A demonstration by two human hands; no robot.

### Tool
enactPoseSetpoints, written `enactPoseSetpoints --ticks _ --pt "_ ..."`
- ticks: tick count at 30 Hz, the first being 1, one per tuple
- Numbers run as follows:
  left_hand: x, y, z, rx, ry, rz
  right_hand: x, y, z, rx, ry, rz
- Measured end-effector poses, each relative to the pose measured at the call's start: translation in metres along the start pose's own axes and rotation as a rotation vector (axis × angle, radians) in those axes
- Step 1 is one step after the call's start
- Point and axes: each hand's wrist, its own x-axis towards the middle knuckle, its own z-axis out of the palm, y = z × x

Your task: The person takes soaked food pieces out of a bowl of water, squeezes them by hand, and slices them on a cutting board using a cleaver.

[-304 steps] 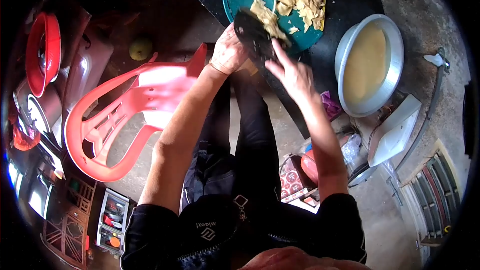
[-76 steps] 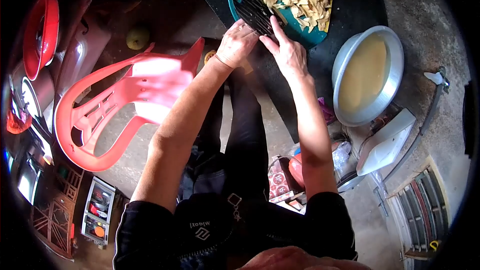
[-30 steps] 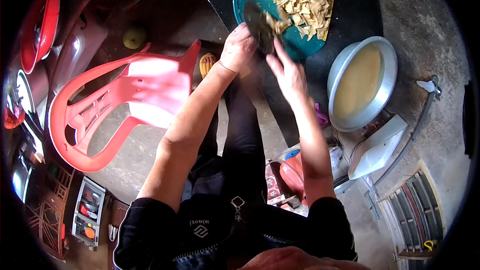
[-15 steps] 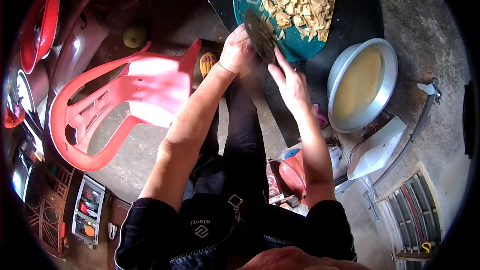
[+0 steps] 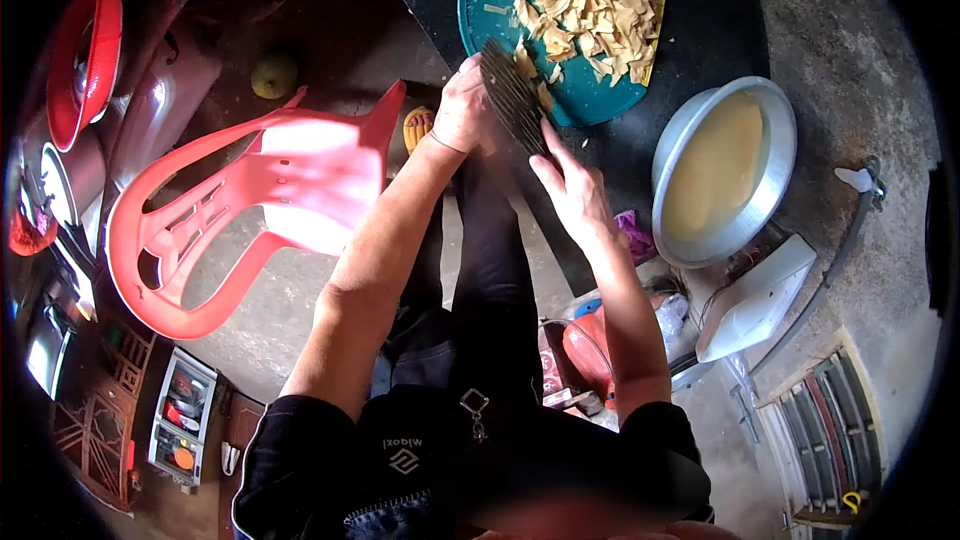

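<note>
My right hand (image 5: pixel 578 190) is closed around the lower end of a dark, broad cleaver (image 5: pixel 512 100), whose face shows fine parallel lines. My left hand (image 5: pixel 465 110) is curled against the blade's left side; what its fingers hold is hidden. Under and past the blade lies a round teal tray (image 5: pixel 490 5), overlapping the dark table. A heap of thin pale-yellow slices (image 5: pixel 595 10) covers much of the tray, and a few loose slices lie right beside the blade.
A metal basin (image 5: pixel 665 225) of cloudy yellowish liquid stands right of the tray on the dark tabletop (image 5: pixel 700 30). A pink plastic chair (image 5: pixel 310 180) is to my left. Bags and a white board (image 5: pixel 755 300) sit low on the right, near a hose (image 5: pixel 850 230).
The cleaver has come slightly lower and turned, so more of its face shows. My left hand stays close against it, and my right hand has shifted a little downward with it.
</note>
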Motion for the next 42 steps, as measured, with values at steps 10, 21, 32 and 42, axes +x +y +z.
enactPoseSetpoints --ticks 10,21,32,42 --pt "-0.001 0.012 0.001 -0.125 0.006 -0.272 0.072 -0.002 0.009 -0.114 -0.017 -0.104" --pt "0.085 0.046 0.045 -0.692 0.457 -0.801 0.05 0.031 -0.049 1.691 0.008 0.173" --pt "0.129 0.094 0.029 -1.543 0.078 -0.987 0.01 0.076 0.002 1.904 -0.084 0.226" --pt "0.18 0.067 0.11 0.576 -0.503 0.317 -0.023 0.083 0.045 1.825 0.495 0.459"
